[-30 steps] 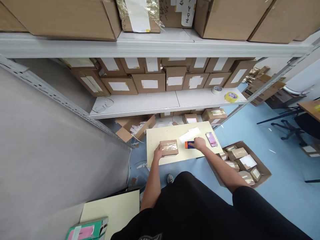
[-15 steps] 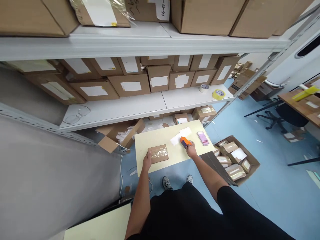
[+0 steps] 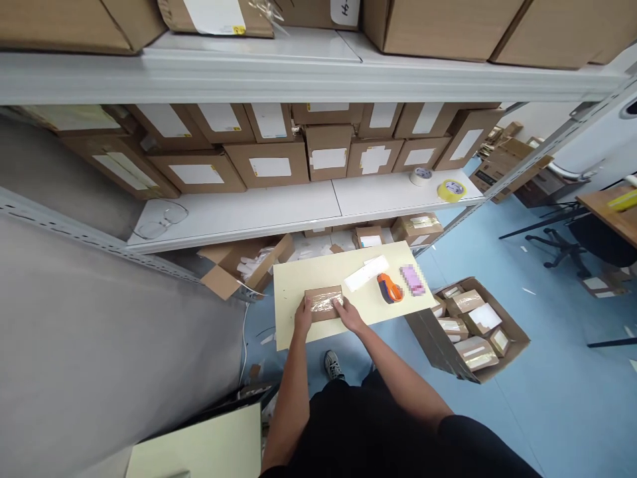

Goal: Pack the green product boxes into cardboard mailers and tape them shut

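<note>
A small brown cardboard box (image 3: 324, 297) with clear tape across its top sits on the pale yellow board (image 3: 291, 332). My left hand (image 3: 303, 316) grips its left end. At the right end, my right hand (image 3: 349, 315) is closed on the same box, thumb on top. An orange and dark blue tape dispenser (image 3: 389, 289) lies on the board to the right of the box, apart from both hands. Behind it are white paper slips (image 3: 367, 273). A pink, pixelated item (image 3: 413, 280) rests near the board's right edge.
Labelled boxes (image 3: 270, 164) line the grey shelf (image 3: 249, 211) ahead, with two tape rolls (image 3: 451, 190) and glasses (image 3: 162, 221). An open carton (image 3: 517, 332) of taped parcels stands on the floor at right. Another open box (image 3: 223, 279) is at left.
My right hand has let go of the tape dispenser, which now lies on the board, and has moved left onto the box. My left hand stays on the box. The view has shifted slightly.
</note>
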`<state>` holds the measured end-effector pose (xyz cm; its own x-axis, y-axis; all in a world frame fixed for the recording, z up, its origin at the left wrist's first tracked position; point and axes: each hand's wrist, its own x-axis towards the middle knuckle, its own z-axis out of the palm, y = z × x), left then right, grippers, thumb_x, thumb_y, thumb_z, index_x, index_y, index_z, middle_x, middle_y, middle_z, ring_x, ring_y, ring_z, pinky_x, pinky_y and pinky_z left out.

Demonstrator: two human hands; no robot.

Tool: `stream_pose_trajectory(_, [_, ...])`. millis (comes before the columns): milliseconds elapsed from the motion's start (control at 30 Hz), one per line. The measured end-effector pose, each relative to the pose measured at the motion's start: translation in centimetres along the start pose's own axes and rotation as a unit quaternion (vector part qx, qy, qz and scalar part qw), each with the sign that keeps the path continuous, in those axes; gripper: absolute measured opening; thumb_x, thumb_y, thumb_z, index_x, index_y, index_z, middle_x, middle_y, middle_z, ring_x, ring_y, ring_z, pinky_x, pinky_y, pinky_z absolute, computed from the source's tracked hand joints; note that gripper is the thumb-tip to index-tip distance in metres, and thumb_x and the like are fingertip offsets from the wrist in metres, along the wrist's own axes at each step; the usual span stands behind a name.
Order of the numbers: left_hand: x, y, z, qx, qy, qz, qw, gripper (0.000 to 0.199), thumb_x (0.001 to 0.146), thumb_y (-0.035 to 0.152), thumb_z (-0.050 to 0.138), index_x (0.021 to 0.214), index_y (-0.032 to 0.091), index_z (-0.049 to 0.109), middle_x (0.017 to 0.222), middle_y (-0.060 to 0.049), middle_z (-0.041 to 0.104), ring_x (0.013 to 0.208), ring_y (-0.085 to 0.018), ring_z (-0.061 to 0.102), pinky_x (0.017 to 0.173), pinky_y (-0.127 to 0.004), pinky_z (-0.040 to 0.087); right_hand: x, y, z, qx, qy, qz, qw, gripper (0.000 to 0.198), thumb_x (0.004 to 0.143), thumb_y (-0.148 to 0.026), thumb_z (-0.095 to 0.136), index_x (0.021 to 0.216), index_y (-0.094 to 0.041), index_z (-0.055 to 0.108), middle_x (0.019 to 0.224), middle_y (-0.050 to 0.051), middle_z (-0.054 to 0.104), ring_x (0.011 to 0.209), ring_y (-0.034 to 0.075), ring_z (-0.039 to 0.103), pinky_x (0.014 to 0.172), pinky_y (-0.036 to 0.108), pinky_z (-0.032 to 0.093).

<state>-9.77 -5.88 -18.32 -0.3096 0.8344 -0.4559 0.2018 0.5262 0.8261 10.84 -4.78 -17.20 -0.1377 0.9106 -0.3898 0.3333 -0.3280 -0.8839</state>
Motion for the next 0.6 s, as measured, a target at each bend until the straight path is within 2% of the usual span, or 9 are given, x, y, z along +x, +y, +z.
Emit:
stream_pose_trajectory(100, [-0.8, 0.4, 0.6, -0.062, -0.024, 0.069, 0.995, 0.064, 0.105, 0.051, 0.040, 0.160, 0.020, 0.043, 0.152, -0.008, 0.060, 0.143, -0.029, 0.053, 0.117, -0.040, 0.045, -0.2, -0.8, -1.0, 0.071, 0.046, -0.013, 0.996, 0.071, 0.096, -0.077, 0.042, 0.135, -0.023, 0.066, 0.142, 0.010, 0.066, 0.137, 0.030, 0.055, 0.117, 0.044, 0.042])
stream_pose_trajectory(167, [-1.2, 0.4, 1.1, -0.080, -0.057, 0.099, 0.990, 0.073, 0.101, 0.049, 0.052, 0.166, 0.022, 0.030, 0.157, -0.008, 0.055, 0.149, -0.029, 0.045, 0.120, -0.039, 0.042, -0.1, -0.3, -2.6, 0.093, 0.060, -0.020, 0.994, 0.069, 0.095, -0.076, 0.043, 0.132, -0.023, 0.067, 0.138, 0.010, 0.069, 0.133, 0.030, 0.058, 0.113, 0.043, 0.046])
stream_pose_trajectory(267, [-1.3, 0.0, 2.2, -0.065, -0.085, 0.073, 0.992, 0.092, 0.090, 0.045, 0.072, 0.167, 0.026, 0.025, 0.163, -0.007, 0.046, 0.153, -0.032, 0.039, 0.123, -0.041, 0.040, 0.2, 1.1, -3.8, 0.076, 0.054, 0.012, 0.996, 0.070, 0.092, -0.076, 0.050, 0.136, -0.024, 0.063, 0.139, 0.010, 0.068, 0.130, 0.030, 0.061, 0.109, 0.042, 0.050])
stream_pose_trajectory(367, [-1.3, -1.0, 3.2, -0.047, -0.077, 0.043, 0.995, 0.103, 0.085, 0.045, 0.077, 0.168, 0.028, 0.018, 0.170, -0.009, 0.034, 0.154, -0.032, 0.038, 0.121, -0.040, 0.041, 0.3, 2.8, -3.2, 0.051, 0.022, 0.025, 0.998, 0.074, 0.087, -0.078, 0.054, 0.135, -0.022, 0.064, 0.139, 0.011, 0.068, 0.129, 0.031, 0.062, 0.109, 0.043, 0.050])
stream_pose_trajectory(433, [-1.4, -2.2, 3.6, -0.023, -0.055, 0.037, 0.998, 0.107, 0.084, 0.049, 0.078, 0.169, 0.027, 0.016, 0.173, -0.010, 0.026, 0.156, -0.032, 0.032, 0.121, -0.037, 0.040, 0.2, 3.7, -2.5, 0.041, -0.003, 0.020, 0.999, 0.075, 0.086, -0.080, 0.054, 0.131, -0.022, 0.067, 0.135, 0.011, 0.071, 0.127, 0.032, 0.064, 0.109, 0.044, 0.050])
stream_pose_trajectory(500, [-1.5, -3.4, 3.7, 0.002, -0.040, 0.020, 0.999, 0.106, 0.084, 0.056, 0.075, 0.168, 0.027, 0.017, 0.173, -0.010, 0.027, 0.157, -0.031, 0.030, 0.121, -0.036, 0.039, 0.0, 4.6, -2.0, 0.041, -0.021, 0.020, 0.999, 0.074, 0.087, -0.081, 0.052, 0.130, -0.023, 0.068, 0.134, 0.010, 0.072, 0.127, 0.032, 0.064, 0.110, 0.044, 0.049])
stream_pose_trajectory(600, [-1.1, -5.2, 4.0, 0.022, -0.050, -0.012, 0.998, 0.095, 0.091, 0.064, 0.063, 0.167, 0.025, 0.022, 0.166, -0.013, 0.042, 0.151, -0.031, 0.043, 0.119, -0.038, 0.041, 0.0, 6.2, -1.4, 0.044, -0.033, 0.044, 0.998, 0.071, 0.090, -0.078, 0.051, 0.131, -0.024, 0.070, 0.136, 0.009, 0.071, 0.131, 0.032, 0.062, 0.113, 0.045, 0.047])
